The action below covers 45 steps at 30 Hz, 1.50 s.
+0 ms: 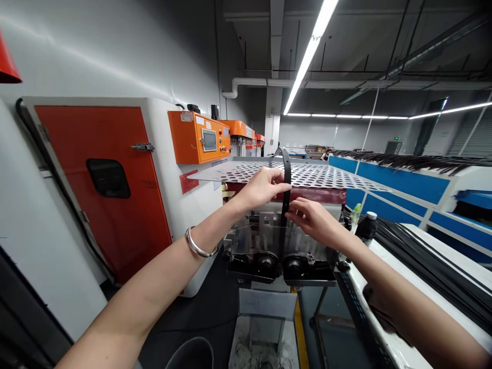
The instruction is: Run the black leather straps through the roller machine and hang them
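A narrow black strap [285, 197], probably leather, hangs upright with a curled top end, running down towards the machine's rollers. My left hand [262, 187] grips it from the left at chest height. My right hand [311, 220] pinches it from the right, a little lower. Just beneath the hands, a clear plastic guard [249, 238] fronts the machine. Below it sit a pair of black rollers [280, 265], and the strap's lower end disappears between them. A metal bangle [199, 244] circles my left wrist.
A perforated metal table [303, 174] lies behind the strap, beside an orange control box [199, 138] and an orange-red cabinet door [100, 189]. Several black straps [418, 261] lie on a white bench [384, 302] at right, with bottles [361, 225] nearby. A grey bin [263, 328] stands below.
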### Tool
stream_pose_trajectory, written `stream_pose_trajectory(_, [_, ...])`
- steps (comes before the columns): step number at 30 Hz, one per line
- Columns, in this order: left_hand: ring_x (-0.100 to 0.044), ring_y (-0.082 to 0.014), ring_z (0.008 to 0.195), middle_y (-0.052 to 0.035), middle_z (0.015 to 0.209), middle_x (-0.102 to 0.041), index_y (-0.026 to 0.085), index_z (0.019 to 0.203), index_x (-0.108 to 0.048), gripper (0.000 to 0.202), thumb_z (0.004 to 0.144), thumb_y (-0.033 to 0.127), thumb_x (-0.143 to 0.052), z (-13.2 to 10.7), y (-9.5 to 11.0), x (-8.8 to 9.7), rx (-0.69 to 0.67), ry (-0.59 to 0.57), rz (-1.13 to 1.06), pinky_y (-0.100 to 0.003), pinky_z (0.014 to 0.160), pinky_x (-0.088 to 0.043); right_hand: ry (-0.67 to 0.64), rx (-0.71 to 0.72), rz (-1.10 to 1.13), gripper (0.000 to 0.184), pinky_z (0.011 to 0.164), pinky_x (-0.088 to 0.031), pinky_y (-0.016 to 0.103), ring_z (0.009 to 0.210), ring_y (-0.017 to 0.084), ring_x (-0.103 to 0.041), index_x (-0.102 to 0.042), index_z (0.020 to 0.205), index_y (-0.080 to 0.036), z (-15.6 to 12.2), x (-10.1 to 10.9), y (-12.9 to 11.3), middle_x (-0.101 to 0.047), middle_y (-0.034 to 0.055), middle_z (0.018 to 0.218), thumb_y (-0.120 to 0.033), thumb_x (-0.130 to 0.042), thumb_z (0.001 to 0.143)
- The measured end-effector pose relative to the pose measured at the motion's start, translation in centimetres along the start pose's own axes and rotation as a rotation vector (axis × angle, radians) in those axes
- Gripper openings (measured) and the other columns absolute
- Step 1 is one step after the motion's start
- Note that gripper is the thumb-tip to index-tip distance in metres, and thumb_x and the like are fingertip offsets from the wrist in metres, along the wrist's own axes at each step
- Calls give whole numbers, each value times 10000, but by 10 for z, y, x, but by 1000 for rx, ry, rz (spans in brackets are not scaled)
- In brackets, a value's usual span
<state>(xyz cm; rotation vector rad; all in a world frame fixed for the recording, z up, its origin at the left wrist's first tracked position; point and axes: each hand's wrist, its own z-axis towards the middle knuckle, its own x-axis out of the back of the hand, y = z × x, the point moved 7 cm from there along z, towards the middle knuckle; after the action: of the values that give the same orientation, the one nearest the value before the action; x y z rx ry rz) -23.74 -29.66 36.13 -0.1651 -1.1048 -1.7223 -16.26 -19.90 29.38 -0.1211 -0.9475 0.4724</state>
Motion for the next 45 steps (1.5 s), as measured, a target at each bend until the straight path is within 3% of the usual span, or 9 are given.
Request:
stream_pose_trajectory(7, [-512,-118,603,12,603,-602,170,625,-630,234,763,356,-660,-17,-17,-19,69,30,306,-266,575,-322,47,-163,103,264,565,-337,284,600,163,-488,-591,890,-230,-67,5,-12,-560,4,687,-465,-487,952])
stream_pose_trajectory(12, [-510,-128,629,2,698,-643,202,768,-651,298,852,469,-548,-73,-14,-19,145,167,328,-273,622,-335,-365,-355,372,414,541,-300,271,584,143,-467,-558,703,-197,-154,-96,15,-540,-10,622,-517,-463,947])
stream_pose_trajectory(15, [-508,-123,657,18,750,-622,233,847,-631,300,904,470,-456,-139,-25,-34,280,229,172,-263,658,-372,-319,-508,487,367,616,-396,283,703,188,-570,-605,828,-188,-192,-162,58,-623,24,755,-540,-528,899])
stream_pose_trajectory(19, [-563,-148,716,24,732,-588,282,876,-633,293,884,519,-462,-253,-78,-107,688,160,-94,-282,675,-408,-147,-665,660,457,866,-474,369,1104,299,-585,-600,1120,-200,-204,-220,101,-617,122,1197,-544,-605,820])
stream_pose_trajectory(23, [-454,-121,479,50,657,-567,375,866,-635,369,781,692,-466,-360,-127,-195,960,57,-395,-317,541,-336,-77,-710,646,339,890,-473,413,1145,335,-566,-631,980,-217,-194,-241,113,-656,117,1119,-491,-618,782])
stream_pose_trajectory(27, [-422,-131,426,11,656,-607,337,861,-644,538,655,805,-476,-419,-144,-225,1109,27,-417,-344,500,-339,-89,-703,624,225,905,-441,416,1078,323,-589,-635,932,-239,-187,-247,112,-677,90,1070,-395,-614,770])
stream_pose_trajectory(35, [-524,-150,565,1,751,-596,290,939,-634,389,766,626,-543,-411,-146,-212,1144,159,-423,-270,448,-322,-193,-727,671,133,838,-407,353,922,270,-562,-566,696,-206,-216,-256,90,-619,47,819,-325,-626,691])
stream_pose_trajectory(40, [-585,-188,965,-44,987,-634,196,1008,-627,394,701,440,-661,-389,-151,-231,1268,64,-696,-279,753,-448,-327,-849,903,215,633,-383,275,619,158,-509,-481,594,-204,-254,-276,55,-504,-31,577,-351,-597,700])
stream_pose_trajectory(45, [-539,-174,919,-15,885,-582,175,847,-607,279,628,341,-651,-379,-148,-246,1313,115,-852,-284,773,-421,-322,-950,1008,190,579,-328,248,569,122,-453,-497,569,-197,-272,-277,34,-510,-46,545,-302,-626,662])
